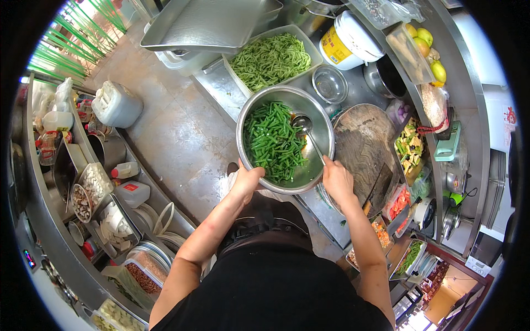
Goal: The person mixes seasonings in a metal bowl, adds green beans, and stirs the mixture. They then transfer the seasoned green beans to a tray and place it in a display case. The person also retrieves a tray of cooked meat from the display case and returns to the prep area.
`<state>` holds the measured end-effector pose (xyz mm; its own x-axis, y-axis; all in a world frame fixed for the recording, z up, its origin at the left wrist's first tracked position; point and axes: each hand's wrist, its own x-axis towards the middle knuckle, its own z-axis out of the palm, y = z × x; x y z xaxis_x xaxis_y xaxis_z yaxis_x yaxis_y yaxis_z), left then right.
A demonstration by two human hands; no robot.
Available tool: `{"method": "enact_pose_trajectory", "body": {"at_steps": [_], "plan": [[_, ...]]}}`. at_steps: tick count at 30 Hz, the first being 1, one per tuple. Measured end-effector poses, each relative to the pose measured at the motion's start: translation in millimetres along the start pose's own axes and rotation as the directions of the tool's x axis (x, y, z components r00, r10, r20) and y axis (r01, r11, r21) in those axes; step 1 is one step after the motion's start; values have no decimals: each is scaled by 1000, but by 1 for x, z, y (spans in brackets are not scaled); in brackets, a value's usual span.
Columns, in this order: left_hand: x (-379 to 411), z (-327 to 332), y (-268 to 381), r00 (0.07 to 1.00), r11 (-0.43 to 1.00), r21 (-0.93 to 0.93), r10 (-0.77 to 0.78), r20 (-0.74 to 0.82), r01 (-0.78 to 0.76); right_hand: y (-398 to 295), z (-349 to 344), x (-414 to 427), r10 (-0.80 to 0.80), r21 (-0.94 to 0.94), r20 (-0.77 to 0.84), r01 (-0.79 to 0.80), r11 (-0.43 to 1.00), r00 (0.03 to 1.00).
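Note:
My left hand (247, 178) grips the near left rim of a large stainless steel bowl (285, 190), thumb over the edge. Cut green beans (273, 140) fill its left part, with reddish-brown liquid beside them. My right hand (338, 180) is closed on the handle of a metal ladle (304, 123) at the bowl's right rim; whether it also grips the rim cannot be told. The ladle's head rests inside the bowl next to the beans. Right of the bowl, a cleaver (379, 186) lies on a round wooden chopping block (358, 136).
Beyond the bowl are a plastic tub of shredded green vegetable (271, 60), a glass bowl (330, 84), a white bucket (350, 41) and a metal tray (203, 25). Containers of cut food line the right side. Shelves with plates (151, 254) and a jerrycan (116, 105) stand at left.

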<state>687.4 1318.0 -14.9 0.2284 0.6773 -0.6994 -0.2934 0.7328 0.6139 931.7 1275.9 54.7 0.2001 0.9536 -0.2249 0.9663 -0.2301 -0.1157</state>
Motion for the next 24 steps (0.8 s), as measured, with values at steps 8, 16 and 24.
{"method": "enact_pose_trajectory", "body": {"at_steps": [8, 16, 24], "plan": [[-4, 2, -1, 1000, 1000, 10, -22, -13, 22, -71, 12, 44, -245, 335, -368, 374, 865, 897], [-3, 0, -6, 998, 999, -14, 42, -38, -42, -94, 17, 61, -306, 300, -415, 446, 843, 857], [-32, -59, -20, 995, 993, -92, -83, -55, 78, -140, -181, -14, -428, 496, -738, 849, 180, 522]]}}
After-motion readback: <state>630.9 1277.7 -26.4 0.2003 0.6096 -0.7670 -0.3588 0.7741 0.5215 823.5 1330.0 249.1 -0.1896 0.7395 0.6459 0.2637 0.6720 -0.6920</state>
